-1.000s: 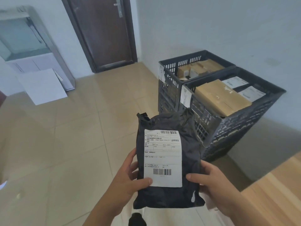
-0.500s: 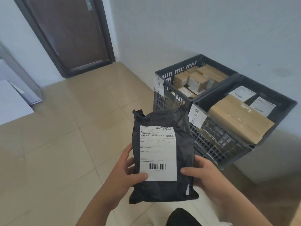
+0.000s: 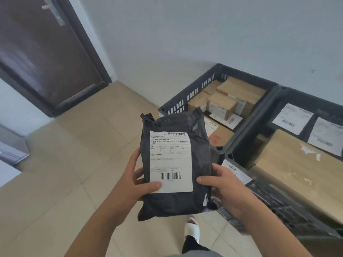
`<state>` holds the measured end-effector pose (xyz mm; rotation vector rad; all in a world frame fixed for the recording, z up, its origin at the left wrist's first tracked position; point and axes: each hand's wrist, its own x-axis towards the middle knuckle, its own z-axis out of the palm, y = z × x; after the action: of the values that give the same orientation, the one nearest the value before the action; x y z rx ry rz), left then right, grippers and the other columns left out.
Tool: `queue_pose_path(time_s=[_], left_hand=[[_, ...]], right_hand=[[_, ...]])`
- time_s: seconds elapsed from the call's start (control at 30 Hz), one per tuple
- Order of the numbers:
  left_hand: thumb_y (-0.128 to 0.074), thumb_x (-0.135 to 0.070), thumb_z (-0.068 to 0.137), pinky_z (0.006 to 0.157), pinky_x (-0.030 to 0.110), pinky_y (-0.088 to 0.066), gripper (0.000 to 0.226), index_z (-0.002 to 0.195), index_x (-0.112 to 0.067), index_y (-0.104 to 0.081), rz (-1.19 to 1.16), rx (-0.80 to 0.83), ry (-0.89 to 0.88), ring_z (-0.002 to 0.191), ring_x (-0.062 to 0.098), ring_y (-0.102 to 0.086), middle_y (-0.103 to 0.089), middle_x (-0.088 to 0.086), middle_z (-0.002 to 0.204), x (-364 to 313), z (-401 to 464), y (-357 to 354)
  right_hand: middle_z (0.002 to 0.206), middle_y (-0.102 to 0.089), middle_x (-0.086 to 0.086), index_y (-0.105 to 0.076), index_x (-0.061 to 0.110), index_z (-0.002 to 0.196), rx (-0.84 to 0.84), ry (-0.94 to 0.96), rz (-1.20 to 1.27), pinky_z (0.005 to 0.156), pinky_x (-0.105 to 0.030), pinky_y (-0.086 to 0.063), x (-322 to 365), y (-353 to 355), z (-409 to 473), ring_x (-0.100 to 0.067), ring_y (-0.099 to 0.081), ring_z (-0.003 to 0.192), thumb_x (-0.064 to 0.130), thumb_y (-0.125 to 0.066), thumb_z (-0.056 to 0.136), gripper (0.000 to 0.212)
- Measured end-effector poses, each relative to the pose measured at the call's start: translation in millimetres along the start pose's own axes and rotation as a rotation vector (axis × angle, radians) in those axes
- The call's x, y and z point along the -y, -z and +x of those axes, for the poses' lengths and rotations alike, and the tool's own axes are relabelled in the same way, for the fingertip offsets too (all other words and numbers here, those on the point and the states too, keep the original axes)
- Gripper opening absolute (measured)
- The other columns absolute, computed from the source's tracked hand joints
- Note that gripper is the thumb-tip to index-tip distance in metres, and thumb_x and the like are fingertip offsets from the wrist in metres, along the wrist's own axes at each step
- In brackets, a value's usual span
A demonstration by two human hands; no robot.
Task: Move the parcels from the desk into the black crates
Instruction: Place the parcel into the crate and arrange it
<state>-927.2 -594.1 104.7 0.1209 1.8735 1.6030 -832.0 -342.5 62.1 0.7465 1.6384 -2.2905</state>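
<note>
I hold a black plastic parcel (image 3: pixel 199 151) with a white shipping label upright in front of me. My left hand (image 3: pixel 136 182) grips its lower left edge, thumb on the label. My right hand (image 3: pixel 225 188) grips its lower right edge. Two black crates stand against the wall on the right. The far crate (image 3: pixel 187 93) holds several small brown boxes. The near crate (image 3: pixel 241 145) holds a large brown carton (image 3: pixel 297 167) and flat black parcels with white labels. The parcel hangs just left of the crates, above the floor.
A dark brown door (image 3: pixel 42 51) is at the upper left. Beige floor tiles (image 3: pixel 74 164) spread to the left of the crates. A white slipper (image 3: pixel 193 229) on my foot shows below the parcel. A grey cabinet edge (image 3: pixel 11 151) is at the far left.
The crates have come closer and now sit lower and larger at the right, so I have stepped toward them. Both hands keep the same grip on the parcel.
</note>
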Motion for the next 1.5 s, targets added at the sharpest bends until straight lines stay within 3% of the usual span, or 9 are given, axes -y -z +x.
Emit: queue_pose_path(time_s=[0.1,0.3,0.53,0.73,0.9,1.1,1.23,1.33,1.5], left_hand=[[-0.096,-0.014,0.068,0.081,0.041,-0.065,0.106,0.142,-0.062,-0.036,0.034,-0.011,-0.013,0.112,0.020,-0.073,-0.075,-0.007,0.124,-31,55,1],[-0.079,-0.004,0.087,0.077,0.041,-0.065,0.087,0.146,-0.052,-0.036,0.087,0.062,0.043,0.105,0.021,-0.076,-0.077,-0.003,0.120,-71,142,-8],[-0.074,0.002,0.086,0.065,0.038,-0.061,0.063,0.130,-0.038,-0.055,0.313,0.074,0.110,0.096,0.021,-0.075,-0.075,-0.007,0.116,-104,285,-31],[-0.078,-0.003,0.086,0.052,0.027,-0.055,0.052,0.124,-0.029,-0.054,0.554,0.275,0.271,0.088,0.020,-0.071,-0.071,-0.010,0.101,-104,389,-66],[-0.078,-0.001,0.086,0.070,0.035,-0.062,0.080,0.154,-0.021,-0.040,0.563,0.500,0.433,0.099,0.022,-0.070,-0.070,-0.005,0.106,-79,425,-87],[-0.069,0.013,0.087,0.096,0.044,-0.059,0.083,0.156,-0.016,-0.036,0.491,0.572,0.525,0.122,0.029,-0.064,-0.068,0.009,0.133,-35,448,-86],[-0.074,0.003,0.089,0.114,0.045,-0.044,0.085,0.158,-0.018,-0.030,0.667,0.532,0.376,0.139,0.028,-0.051,-0.055,0.007,0.149,-21,450,-85],[-0.081,-0.020,0.088,0.117,0.044,-0.040,0.092,0.158,-0.026,-0.022,0.912,0.489,-0.053,0.147,0.026,-0.037,-0.036,0.004,0.159,-25,446,-87],[-0.040,-0.069,0.099,0.120,0.042,0.024,0.094,0.154,-0.041,0.032,1.395,0.805,-0.782,0.149,0.021,0.042,0.048,-0.008,0.159,-18,449,-127]], right_hand=[[0.112,-0.080,-0.002,-0.072,0.014,0.118,-0.014,0.017,0.064,0.068,-0.026,-0.062,38,8,38,-0.022,-0.079,0.097,0.006,-0.069,0.097,0.023],[0.115,-0.079,0.001,-0.072,0.021,0.122,-0.154,0.061,0.098,0.091,-0.043,-0.058,72,33,70,-0.022,-0.077,0.103,0.022,-0.070,0.099,0.023],[0.116,-0.071,0.000,-0.068,0.025,0.113,-0.732,0.146,0.163,0.095,-0.041,-0.056,78,80,77,-0.022,-0.067,0.112,0.026,-0.062,0.103,0.011],[0.162,-0.037,0.003,-0.041,0.032,0.152,-1.007,0.087,-0.286,0.119,-0.051,-0.034,75,81,140,-0.024,-0.035,0.149,0.038,-0.065,0.100,0.057],[0.175,0.006,-0.003,-0.007,0.030,0.164,-1.073,-0.266,-0.818,0.127,-0.057,-0.004,49,77,204,-0.032,0.008,0.161,0.060,-0.047,0.101,0.080],[0.175,-0.007,-0.004,-0.011,0.029,0.163,-1.232,-0.318,-0.900,0.126,-0.056,-0.011,33,77,221,-0.031,-0.003,0.161,0.064,-0.043,0.100,0.079],[0.175,-0.008,-0.003,-0.011,0.030,0.162,-1.249,-0.356,-0.935,0.126,-0.056,-0.013,32,76,222,-0.030,-0.005,0.161,0.065,-0.042,0.099,0.078],[0.175,-0.009,-0.003,-0.012,0.031,0.162,-1.261,-0.366,-0.937,0.125,-0.057,-0.014,35,74,223,-0.030,-0.006,0.161,0.066,-0.040,0.099,0.077],[0.175,-0.007,-0.003,-0.008,0.034,0.162,-1.277,-0.381,-0.969,0.125,-0.054,-0.006,38,73,224,-0.028,-0.004,0.162,0.069,-0.030,0.097,0.077]])
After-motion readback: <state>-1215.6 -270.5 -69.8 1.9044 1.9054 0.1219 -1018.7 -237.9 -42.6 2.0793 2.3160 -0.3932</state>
